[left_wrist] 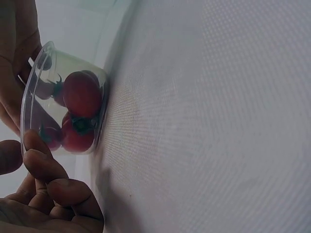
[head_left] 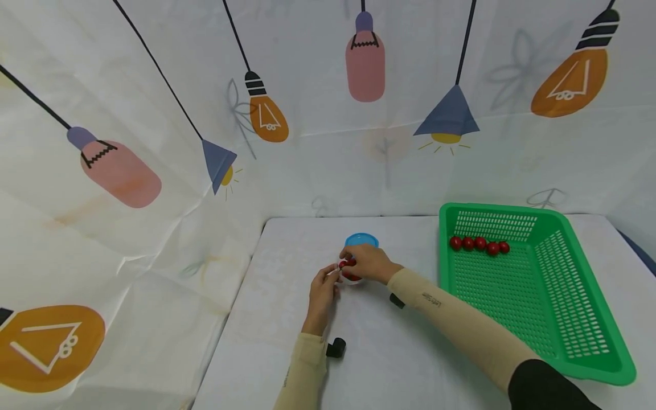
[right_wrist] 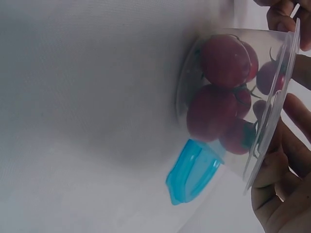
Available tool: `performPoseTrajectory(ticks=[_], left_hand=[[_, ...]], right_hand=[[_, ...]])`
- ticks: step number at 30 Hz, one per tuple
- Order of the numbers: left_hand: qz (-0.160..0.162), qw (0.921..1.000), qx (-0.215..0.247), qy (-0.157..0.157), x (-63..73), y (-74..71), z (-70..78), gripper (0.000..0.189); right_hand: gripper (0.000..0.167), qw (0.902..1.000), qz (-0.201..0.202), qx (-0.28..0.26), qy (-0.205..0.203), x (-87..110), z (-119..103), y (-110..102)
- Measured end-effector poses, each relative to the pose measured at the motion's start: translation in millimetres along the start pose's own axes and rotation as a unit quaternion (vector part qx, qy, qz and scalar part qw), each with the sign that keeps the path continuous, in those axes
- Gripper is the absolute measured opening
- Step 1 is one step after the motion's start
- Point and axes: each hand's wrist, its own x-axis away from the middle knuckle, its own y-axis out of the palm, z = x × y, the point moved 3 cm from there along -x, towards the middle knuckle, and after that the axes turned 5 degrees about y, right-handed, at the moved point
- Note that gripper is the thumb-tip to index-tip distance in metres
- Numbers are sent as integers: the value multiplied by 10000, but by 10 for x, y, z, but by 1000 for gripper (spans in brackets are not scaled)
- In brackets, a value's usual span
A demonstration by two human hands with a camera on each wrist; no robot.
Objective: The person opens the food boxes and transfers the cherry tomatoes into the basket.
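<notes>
Your left hand [head_left: 322, 293] has its thumb and fingertips pinched on the rim of the clear tub [left_wrist: 73, 60], at the tub's near left side. Your right hand [head_left: 373, 263] reaches over the tub's mouth from its right, fingers bent at the opening; you cannot tell from here whether they pinch anything. The tub stands on the white table [head_left: 405, 364] between your hands, and inside it lie several red tomatoes [right_wrist: 211, 114], some with green stems, piled against its wall. Just behind the tub sits a blue container [head_left: 361, 238], partly hidden by your right hand. Well apart, to the right of the tub, rests a green basket [head_left: 492, 290], with five red fruits [head_left: 480, 244] in an uneven row along its far left part. Beyond the tub and table hangs a white backdrop [head_left: 318, 114] printed with lamps.
</notes>
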Motion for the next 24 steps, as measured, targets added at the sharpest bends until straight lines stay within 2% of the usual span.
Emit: performPoseTrajectory(ticks=[10,24], left_hand=[[-17,10000,57,-1,9,-4,18,34],[22,10000,35,70,15,9,14,36]], right_hand=[[26,10000,53,74,25,8,-25,2],[27,9994,184,280,94,-27,-5,41]])
